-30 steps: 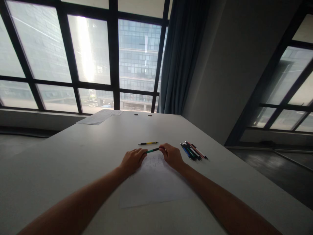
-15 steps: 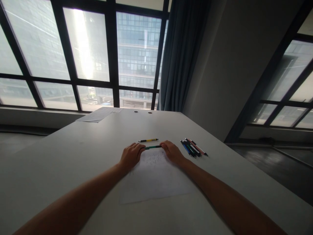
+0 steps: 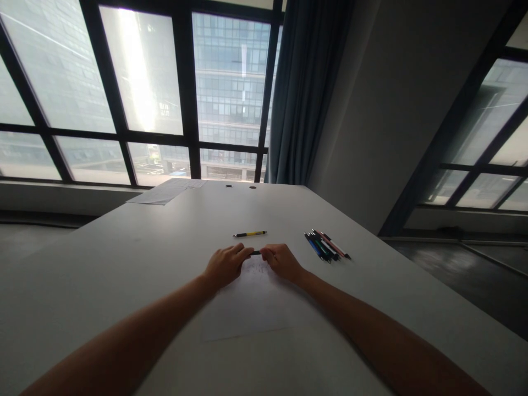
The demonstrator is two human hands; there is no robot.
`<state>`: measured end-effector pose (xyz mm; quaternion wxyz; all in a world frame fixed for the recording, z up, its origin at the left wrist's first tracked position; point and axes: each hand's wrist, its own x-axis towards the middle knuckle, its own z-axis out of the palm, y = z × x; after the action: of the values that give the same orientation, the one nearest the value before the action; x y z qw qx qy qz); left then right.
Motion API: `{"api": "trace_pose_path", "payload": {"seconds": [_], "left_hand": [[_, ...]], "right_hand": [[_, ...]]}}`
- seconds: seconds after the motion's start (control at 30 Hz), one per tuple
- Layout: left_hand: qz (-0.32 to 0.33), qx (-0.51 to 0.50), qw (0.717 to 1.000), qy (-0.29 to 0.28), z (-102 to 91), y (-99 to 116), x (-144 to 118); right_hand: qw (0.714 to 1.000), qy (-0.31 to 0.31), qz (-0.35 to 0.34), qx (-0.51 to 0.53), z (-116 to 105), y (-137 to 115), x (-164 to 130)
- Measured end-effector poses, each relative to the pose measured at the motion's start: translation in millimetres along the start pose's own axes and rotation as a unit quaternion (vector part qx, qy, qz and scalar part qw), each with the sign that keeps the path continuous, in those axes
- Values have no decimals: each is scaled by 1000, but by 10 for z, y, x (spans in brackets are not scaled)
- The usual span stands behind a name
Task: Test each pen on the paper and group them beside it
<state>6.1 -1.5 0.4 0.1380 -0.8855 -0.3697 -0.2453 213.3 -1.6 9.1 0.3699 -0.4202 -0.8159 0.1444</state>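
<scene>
Between both sets of fingers is a dark pen (image 3: 256,253), mostly covered, with only a short stretch of its barrel showing. My left hand (image 3: 227,264) is closed on its left end. On the other end, my right hand (image 3: 282,260) is closed with bent fingers. Beneath and between the hands lies a white sheet of paper (image 3: 251,308) with small scribbled marks near its top. Just beyond the hands, a yellow and black pen (image 3: 250,234) rests crosswise on the white table (image 3: 173,236).
Several pens (image 3: 325,246), blue, green, white and reddish, lie bunched to the right of my right hand. At the far left of the table are white papers (image 3: 159,193). Two dark round spots (image 3: 252,187) mark the far edge, before a blue curtain (image 3: 295,110) and windows.
My hands have come closer together along the pen, mainly the right one moving left. The green part of the barrel that showed before is now covered by fingers.
</scene>
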Motion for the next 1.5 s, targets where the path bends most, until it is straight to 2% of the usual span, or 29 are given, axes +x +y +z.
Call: {"api": "trace_pose_path", "payload": {"seconds": [0.17,0.27,0.33,0.4,0.47,0.53,0.6,0.77,0.93,1.1,1.2,1.33,1.5], "left_hand": [[-5,-38,999,0,-1,7,-19],[-1,-83,996,15,18,1,-28],[-3,-103,994,23,27,-15,-31],[-11,-110,994,27,31,-37,-31],[-21,-108,993,31,30,-56,-29],[-27,-104,994,32,30,-69,-28],[-32,-101,994,33,32,-76,-28],[-30,-95,995,24,37,-72,-32],[-31,-89,996,8,33,-55,-25],[-35,-88,996,-2,33,-52,-21],[-43,-83,996,-7,31,-50,-21],[-46,-84,995,-6,33,-47,-21],[-48,-85,995,-11,47,-51,-22]], "right_hand": [[987,38,-132,-82,-51,61,-28],[964,35,-217,-147,-104,66,-23],[957,33,-241,-156,-134,46,-15],[965,57,-214,-144,-150,15,-7],[980,65,-145,-120,-152,-13,0],[993,31,-73,-91,-148,-28,5],[998,-3,-38,-55,-144,-28,11],[1000,-17,-5,24,-142,-26,29],[999,6,-2,34,-139,-69,33],[998,-21,50,38,-134,-51,33],[997,-3,50,55,-135,-30,38],[995,-28,78,56,-130,-16,44],[994,-10,81,70,-105,5,49]]}}
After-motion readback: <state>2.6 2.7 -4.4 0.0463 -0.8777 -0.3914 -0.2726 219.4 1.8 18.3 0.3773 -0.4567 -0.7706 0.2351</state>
